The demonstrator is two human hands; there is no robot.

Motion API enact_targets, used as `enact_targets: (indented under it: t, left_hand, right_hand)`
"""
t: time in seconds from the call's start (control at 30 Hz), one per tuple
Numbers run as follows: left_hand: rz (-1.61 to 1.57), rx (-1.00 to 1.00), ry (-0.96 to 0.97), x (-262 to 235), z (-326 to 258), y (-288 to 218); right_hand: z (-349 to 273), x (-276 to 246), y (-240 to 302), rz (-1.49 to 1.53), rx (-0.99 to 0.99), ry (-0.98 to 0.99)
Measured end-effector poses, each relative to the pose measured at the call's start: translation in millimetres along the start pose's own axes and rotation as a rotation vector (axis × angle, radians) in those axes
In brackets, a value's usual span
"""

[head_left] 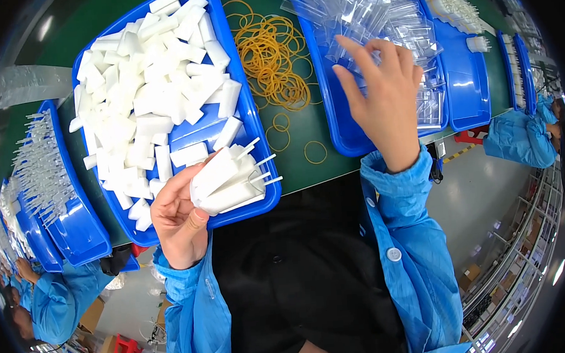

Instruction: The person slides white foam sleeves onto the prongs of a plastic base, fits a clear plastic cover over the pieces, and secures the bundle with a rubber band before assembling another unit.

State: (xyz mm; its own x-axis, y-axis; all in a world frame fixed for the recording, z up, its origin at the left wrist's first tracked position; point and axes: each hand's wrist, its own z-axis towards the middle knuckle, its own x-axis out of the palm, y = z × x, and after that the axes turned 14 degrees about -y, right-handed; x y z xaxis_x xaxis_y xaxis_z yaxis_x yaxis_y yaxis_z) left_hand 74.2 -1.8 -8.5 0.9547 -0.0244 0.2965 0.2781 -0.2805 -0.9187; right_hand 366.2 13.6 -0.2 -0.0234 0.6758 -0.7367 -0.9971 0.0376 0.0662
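Observation:
My left hand [176,218] is closed around a bundle of white foam pieces [225,183], with several thin white sticks poking out of its right side. This bundle is above the near edge of a blue tray [258,200] heaped with loose white foam blocks [154,81]. My right hand [388,89] hovers over another blue tray [352,149], its fingers spread and nothing visible in them. Clear plastic pieces [382,15] fill that tray's far part, just beyond the right fingertips. Whether the fingertips touch them I cannot tell.
Yellow rubber bands [272,60] lie on the green table [315,174] between the trays. A blue tray [469,100] with white parts stands at right; another tray [82,234] with thin-stemmed parts is at left. Co-workers in blue sleeves [63,300] sit along both sides.

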Motion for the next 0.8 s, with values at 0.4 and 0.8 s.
enact_targets:
  t: [0.4, 0.8]
  left_hand:
    - [-0.105, -0.049, 0.119, 3.2, 2.9, -6.8]
    - [-0.210, -0.018, 0.129, 0.5, 1.7, -5.6]
  right_hand:
    - [26.1, 11.4, 4.1, 0.067, -0.055, -0.080]
    - [52.3, 21.9, -0.1, 0.165, -0.109, -0.044]
